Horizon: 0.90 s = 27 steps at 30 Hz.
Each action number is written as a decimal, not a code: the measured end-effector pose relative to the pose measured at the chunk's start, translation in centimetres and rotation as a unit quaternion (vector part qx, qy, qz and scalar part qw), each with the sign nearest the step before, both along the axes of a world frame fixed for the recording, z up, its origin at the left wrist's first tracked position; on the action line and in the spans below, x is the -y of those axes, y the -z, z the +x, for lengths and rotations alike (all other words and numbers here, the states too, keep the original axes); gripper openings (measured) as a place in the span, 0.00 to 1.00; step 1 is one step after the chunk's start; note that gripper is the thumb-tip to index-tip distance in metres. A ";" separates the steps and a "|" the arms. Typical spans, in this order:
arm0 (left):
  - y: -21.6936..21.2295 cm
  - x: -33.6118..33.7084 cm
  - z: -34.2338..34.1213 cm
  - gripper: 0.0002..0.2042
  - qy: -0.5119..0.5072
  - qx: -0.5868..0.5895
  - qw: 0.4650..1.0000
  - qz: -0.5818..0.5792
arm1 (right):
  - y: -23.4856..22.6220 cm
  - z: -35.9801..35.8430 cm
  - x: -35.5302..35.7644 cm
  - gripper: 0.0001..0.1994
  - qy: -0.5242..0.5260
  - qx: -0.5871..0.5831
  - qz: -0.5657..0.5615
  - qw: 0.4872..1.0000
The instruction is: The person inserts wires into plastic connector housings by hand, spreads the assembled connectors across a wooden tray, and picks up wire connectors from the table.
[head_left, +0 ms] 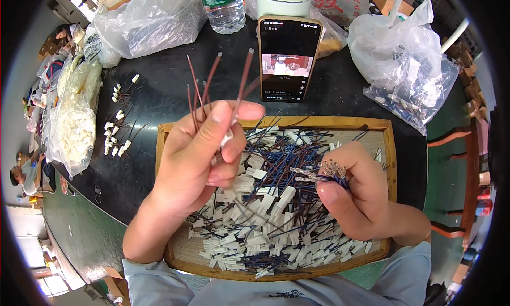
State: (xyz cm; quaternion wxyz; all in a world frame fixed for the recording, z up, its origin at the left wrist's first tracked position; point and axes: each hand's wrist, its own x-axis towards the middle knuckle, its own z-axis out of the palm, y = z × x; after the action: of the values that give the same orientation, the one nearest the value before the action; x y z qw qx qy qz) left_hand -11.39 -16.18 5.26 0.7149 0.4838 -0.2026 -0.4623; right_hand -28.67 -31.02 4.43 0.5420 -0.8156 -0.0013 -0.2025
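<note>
Brown wires [244, 80] rise from the upright, pinching left hand [194, 154] — the curled right hand [361, 194] grips metal-tipped wires [334, 170].

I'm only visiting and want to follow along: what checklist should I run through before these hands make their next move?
1. Left hand has a grip on the brown wires: ok.
2. White piece in that hand joined to a wire: cannot tell; fingers cover part.
3. Right hand holds its bundle of metal-tipped wires: ok.
4. Loose wires in the wooden tray neatly aligned: not ok; they cross every way.
5. Phone apart from both hands: ok, it stands beyond the tray.
</note>
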 end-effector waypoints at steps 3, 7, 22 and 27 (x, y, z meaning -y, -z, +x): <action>-0.5 -0.1 -0.8 0.20 0.037 0.050 0.998 0.028 | -0.4 0.0 0.1 0.08 0.015 0.022 -0.037 0.999; -1.0 -0.5 -1.6 0.23 0.108 0.099 0.989 0.000 | -0.9 -0.3 0.3 0.08 0.012 -0.011 -0.026 1.000; -1.1 -1.0 -2.9 0.24 0.145 0.161 0.975 -0.045 | 0.0 0.0 0.8 0.13 -0.017 0.096 -0.075 0.992; -2.3 -1.3 -2.7 0.21 0.183 0.205 0.962 -0.007 | -0.7 0.2 0.9 0.12 -0.033 0.073 0.002 0.997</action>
State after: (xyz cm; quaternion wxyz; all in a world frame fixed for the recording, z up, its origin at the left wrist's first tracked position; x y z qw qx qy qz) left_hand -14.12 -14.88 7.55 0.5649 0.5180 -0.4326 -0.4749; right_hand -28.50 -31.95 5.10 0.5489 -0.7969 -0.0670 -0.2432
